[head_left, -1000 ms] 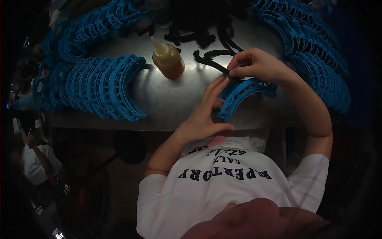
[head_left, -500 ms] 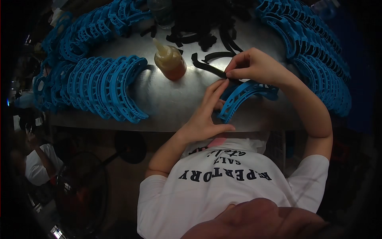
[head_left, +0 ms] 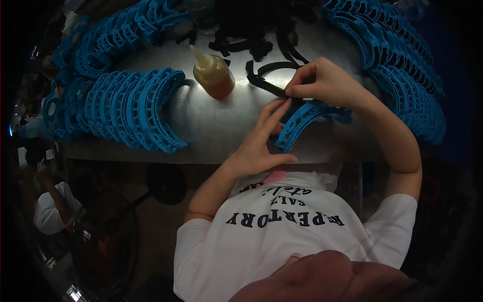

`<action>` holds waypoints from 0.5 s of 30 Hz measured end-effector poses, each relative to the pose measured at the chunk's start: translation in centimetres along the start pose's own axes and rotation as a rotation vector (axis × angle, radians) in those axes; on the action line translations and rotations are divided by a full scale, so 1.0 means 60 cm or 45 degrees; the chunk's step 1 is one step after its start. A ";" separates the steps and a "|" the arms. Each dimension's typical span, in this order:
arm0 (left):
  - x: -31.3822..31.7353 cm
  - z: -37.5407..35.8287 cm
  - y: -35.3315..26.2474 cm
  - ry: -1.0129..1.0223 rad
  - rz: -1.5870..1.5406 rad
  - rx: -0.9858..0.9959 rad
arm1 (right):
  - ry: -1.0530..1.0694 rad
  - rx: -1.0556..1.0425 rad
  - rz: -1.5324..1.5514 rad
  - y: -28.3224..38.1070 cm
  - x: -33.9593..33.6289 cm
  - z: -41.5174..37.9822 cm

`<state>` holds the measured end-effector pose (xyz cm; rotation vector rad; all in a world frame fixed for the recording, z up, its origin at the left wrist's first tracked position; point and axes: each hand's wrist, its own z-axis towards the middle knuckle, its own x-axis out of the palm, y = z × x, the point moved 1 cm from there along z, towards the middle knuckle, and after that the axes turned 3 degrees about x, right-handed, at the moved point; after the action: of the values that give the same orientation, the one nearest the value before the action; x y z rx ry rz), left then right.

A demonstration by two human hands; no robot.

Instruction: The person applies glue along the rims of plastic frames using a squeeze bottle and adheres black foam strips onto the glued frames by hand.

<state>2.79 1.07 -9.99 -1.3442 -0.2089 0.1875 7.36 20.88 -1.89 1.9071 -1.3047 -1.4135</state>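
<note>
A curved blue plastic frame (head_left: 298, 126) with slots rests near the front edge of the metal table. My left hand (head_left: 256, 148) grips its left end, with some fingers hidden behind it and the thumb sticking out toward my body. Above the frame, my right hand (head_left: 324, 86) pinches the end of a black strip (head_left: 264, 86) between thumb and fingertips. My left fingertips meet the right ones at that spot. The strip's free end points left and bends upward. Another curved black strip (head_left: 275, 66) lies just behind it.
A squeeze bottle (head_left: 214, 78) with amber liquid stands left of my hands. Rows of blue frames (head_left: 133, 110) line the left side, and more frames (head_left: 407, 103) the right. Black strips (head_left: 251, 30) pile up at the back. At far left is another person (head_left: 53, 206).
The free part of the black strip has shifted slightly right and bends more sharply. Both hands stay nearly in place, and the view has moved a little.
</note>
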 end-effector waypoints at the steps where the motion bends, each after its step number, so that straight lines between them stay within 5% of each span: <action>1: -0.001 0.000 -0.001 -0.005 0.003 -0.004 | -0.001 0.001 0.015 -0.001 0.000 0.001; 6: 0.004 0.002 0.003 -0.011 0.037 -0.021 | -0.148 -0.178 -0.232 -0.006 -0.026 -0.001; 10: 0.005 0.002 0.007 -0.012 0.017 0.000 | -0.843 -0.414 -0.261 0.013 -0.148 0.012; 11: 0.005 0.002 0.008 -0.008 0.018 0.001 | -0.847 -0.413 -0.260 0.034 -0.186 0.014; 15: 0.003 -0.003 0.007 -0.009 0.041 -0.013 | -1.348 -0.421 0.197 0.113 -0.253 0.002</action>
<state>3.02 1.06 -10.45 -1.3579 -0.1943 0.2184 3.81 30.92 10.89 0.7689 -1.4173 -2.4816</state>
